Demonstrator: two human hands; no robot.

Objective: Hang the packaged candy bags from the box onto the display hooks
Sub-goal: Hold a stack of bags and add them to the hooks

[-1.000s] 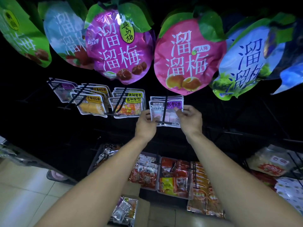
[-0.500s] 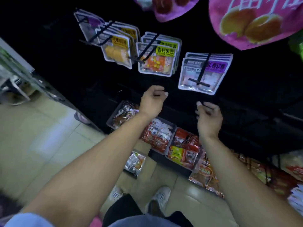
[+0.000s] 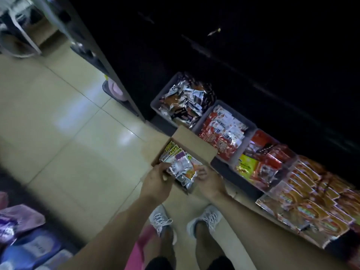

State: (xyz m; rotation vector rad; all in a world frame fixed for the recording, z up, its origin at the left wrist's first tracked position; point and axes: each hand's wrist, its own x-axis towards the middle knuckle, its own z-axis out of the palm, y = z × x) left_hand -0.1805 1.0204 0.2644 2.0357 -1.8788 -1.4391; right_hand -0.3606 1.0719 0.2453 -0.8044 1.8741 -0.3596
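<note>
Box: a cardboard box (image 3: 191,146) is sitting on the tiled floor (image 3: 58,117), flaps open, just in front of the bottom shelf bins.
Candy bags: small packaged candy bags (image 3: 180,162) are lying inside the box, yellow and purple labels showing at the far end, clear and silver packs nearer the person.
Left hand: the left hand (image 3: 155,180) is reaching into the near end of the box, fingers curling over the bags; whether it is actually gripping one, I cannot tell.
Right hand: the right hand (image 3: 208,179) is resting at the box's near right corner, fingertips touching the packs; its grip is likewise unclear through the blur.
Stance: the person is standing over the box, grey sneakers (image 3: 161,219) just behind it.
Surroundings: grey bins (image 3: 155,100) of silver, red and orange snack packets are lining the bottom shelf beside the box.
</note>
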